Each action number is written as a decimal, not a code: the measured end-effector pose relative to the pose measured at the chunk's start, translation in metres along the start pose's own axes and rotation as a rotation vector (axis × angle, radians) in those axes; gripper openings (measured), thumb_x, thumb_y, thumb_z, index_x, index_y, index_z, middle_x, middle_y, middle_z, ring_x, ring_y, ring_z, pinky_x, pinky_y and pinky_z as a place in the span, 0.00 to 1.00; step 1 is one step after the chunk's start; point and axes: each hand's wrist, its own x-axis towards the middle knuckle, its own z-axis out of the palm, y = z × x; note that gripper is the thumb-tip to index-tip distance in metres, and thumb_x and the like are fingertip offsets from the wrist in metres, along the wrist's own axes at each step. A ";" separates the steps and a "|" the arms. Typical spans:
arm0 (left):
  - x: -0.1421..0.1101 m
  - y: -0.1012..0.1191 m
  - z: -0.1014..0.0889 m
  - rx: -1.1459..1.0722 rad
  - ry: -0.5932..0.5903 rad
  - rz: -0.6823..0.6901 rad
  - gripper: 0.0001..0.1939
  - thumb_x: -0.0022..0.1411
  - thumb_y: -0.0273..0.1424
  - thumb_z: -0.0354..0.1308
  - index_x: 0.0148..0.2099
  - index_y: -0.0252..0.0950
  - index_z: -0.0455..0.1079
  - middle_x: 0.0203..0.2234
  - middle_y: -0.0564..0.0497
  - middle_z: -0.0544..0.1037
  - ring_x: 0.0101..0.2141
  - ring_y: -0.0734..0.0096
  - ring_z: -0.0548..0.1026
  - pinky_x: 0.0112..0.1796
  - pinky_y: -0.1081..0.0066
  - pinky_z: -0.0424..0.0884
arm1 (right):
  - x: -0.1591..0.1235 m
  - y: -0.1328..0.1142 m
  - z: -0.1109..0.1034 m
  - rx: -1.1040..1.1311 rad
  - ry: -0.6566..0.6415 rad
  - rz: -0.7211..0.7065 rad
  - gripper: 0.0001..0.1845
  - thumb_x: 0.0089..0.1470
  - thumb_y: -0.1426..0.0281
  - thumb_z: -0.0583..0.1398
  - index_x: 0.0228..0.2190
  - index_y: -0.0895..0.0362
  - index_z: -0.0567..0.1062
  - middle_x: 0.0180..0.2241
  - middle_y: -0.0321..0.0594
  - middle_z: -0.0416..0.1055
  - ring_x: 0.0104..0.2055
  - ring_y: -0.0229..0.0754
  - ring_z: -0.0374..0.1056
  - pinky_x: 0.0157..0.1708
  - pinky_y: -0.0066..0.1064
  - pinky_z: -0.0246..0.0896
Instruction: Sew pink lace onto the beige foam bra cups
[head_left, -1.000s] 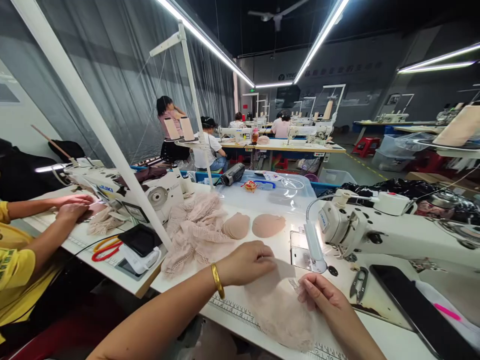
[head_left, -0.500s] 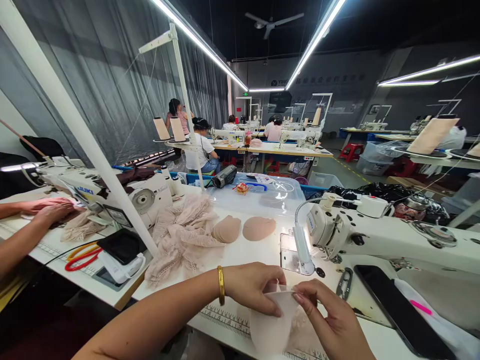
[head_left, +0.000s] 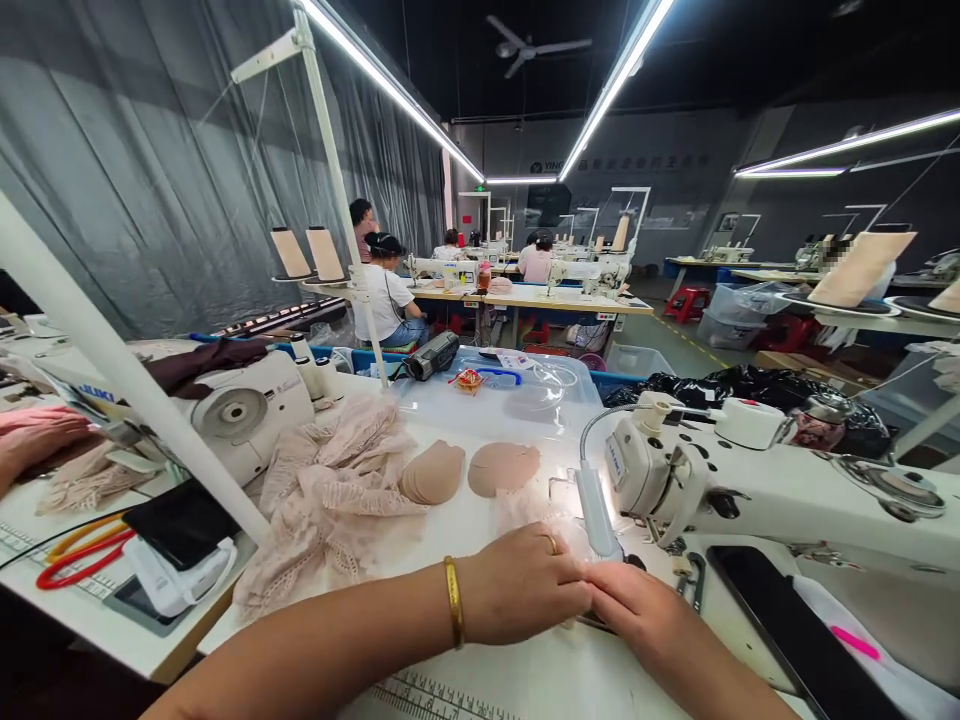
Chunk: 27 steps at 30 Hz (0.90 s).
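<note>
The left hand [head_left: 517,580] and right hand [head_left: 645,600] meet just in front of the head of the white sewing machine [head_left: 772,465], fingertips touching. Both are closed in a pinch on sheer lace fabric [head_left: 517,508], which spreads over the table left of the machine's head; the fingers hide how its edges lie between them. Holding it by the fingertips from both sides probably lets such limp material be steadied without bunching. A slim lamp [head_left: 596,505] hangs from a bent neck at the machine's left end, seemingly so that its glow falls where the fabric lies.

Left of the machine, a fanned stack of beige pieces [head_left: 435,472] sits beside a flat beige oval [head_left: 504,470], and further left is a loose heap of lace [head_left: 322,500]. This row leaves the pieces within reach of the left hand. On the machine's near side, thread snips [head_left: 699,580] lie partly behind the right hand, next to a black phone [head_left: 772,610]; that spot suits the right hand.

Beyond the machine's head and to its left is a clear plastic container [head_left: 420,405], with a red-and-gold ornament [head_left: 469,380] and a blue handle-like strip [head_left: 501,376] showing at its far part. Black plastic bags [head_left: 720,388] are heaped behind the machine, and further back are translucent tubs [head_left: 739,315] on the floor.
</note>
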 end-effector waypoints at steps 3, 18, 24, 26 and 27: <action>0.013 -0.005 0.023 0.015 0.019 -0.022 0.08 0.67 0.26 0.61 0.33 0.36 0.67 0.30 0.51 0.75 0.31 0.68 0.71 0.33 0.65 0.65 | -0.009 0.012 0.002 -0.039 0.018 -0.057 0.17 0.71 0.72 0.52 0.52 0.45 0.77 0.47 0.37 0.81 0.44 0.43 0.77 0.43 0.31 0.73; 0.012 -0.003 0.040 -0.091 0.071 -0.106 0.04 0.66 0.24 0.58 0.37 0.35 0.66 0.33 0.48 0.72 0.32 0.66 0.68 0.37 0.66 0.67 | -0.019 0.027 -0.008 -0.236 -0.023 -0.175 0.25 0.65 0.76 0.55 0.61 0.52 0.70 0.32 0.39 0.74 0.32 0.44 0.72 0.27 0.30 0.71; 0.012 -0.002 0.041 -0.088 0.094 -0.110 0.04 0.66 0.25 0.56 0.36 0.35 0.67 0.33 0.48 0.72 0.33 0.66 0.67 0.38 0.65 0.68 | -0.016 0.024 -0.009 -0.242 0.011 -0.185 0.21 0.66 0.76 0.54 0.58 0.54 0.70 0.31 0.38 0.73 0.31 0.43 0.72 0.26 0.30 0.70; 0.013 -0.002 0.042 -0.082 0.105 -0.098 0.04 0.66 0.25 0.56 0.36 0.35 0.67 0.33 0.48 0.72 0.32 0.67 0.66 0.38 0.65 0.67 | -0.015 0.023 -0.008 -0.254 0.022 -0.177 0.20 0.67 0.75 0.54 0.57 0.54 0.71 0.32 0.39 0.74 0.31 0.44 0.73 0.26 0.30 0.71; 0.013 -0.002 0.042 -0.077 0.108 -0.098 0.05 0.66 0.25 0.56 0.35 0.35 0.67 0.32 0.49 0.72 0.32 0.67 0.66 0.38 0.65 0.67 | -0.016 0.024 -0.007 -0.259 0.014 -0.171 0.19 0.67 0.75 0.54 0.57 0.54 0.71 0.33 0.40 0.74 0.32 0.44 0.73 0.27 0.31 0.72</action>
